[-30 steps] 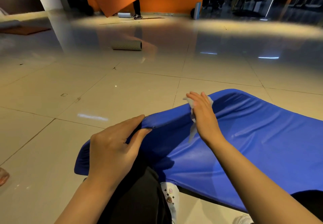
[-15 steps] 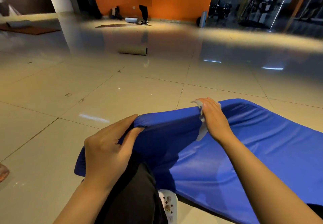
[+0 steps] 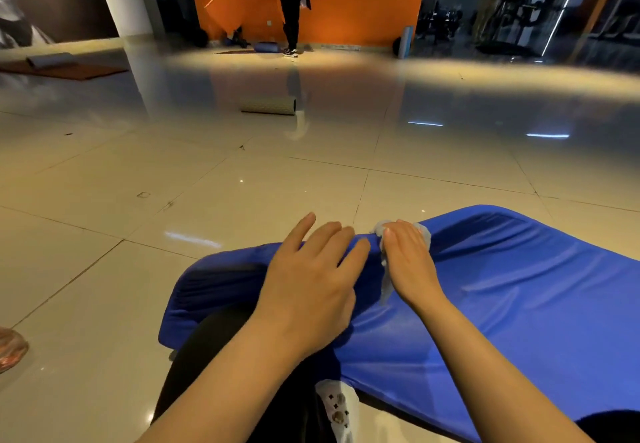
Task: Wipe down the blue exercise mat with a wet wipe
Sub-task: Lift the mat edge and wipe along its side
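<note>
The blue exercise mat (image 3: 519,290) lies across my lap and the floor, stretching to the right, its far edge raised. My left hand (image 3: 311,280) rests on the mat near that edge with fingers straight and spread. Right beside it, my right hand (image 3: 408,255) presses a white wet wipe (image 3: 385,269) against the raised edge; the wipe pokes out past the fingertips and hangs down below the thumb side. Most of the wipe is hidden under the hand.
Glossy beige floor tiles (image 3: 242,200) spread ahead. A rolled grey mat (image 3: 269,106) lies farther off. A person (image 3: 291,3) stands by the orange wall with an orange mat. Another rolled mat (image 3: 50,60) lies at far left; gym machines (image 3: 540,3) stand at back right.
My left hand let go of the mat's edge, moved right and opened flat on the mat beside the right hand. The right hand with the wipe stayed at the edge.
</note>
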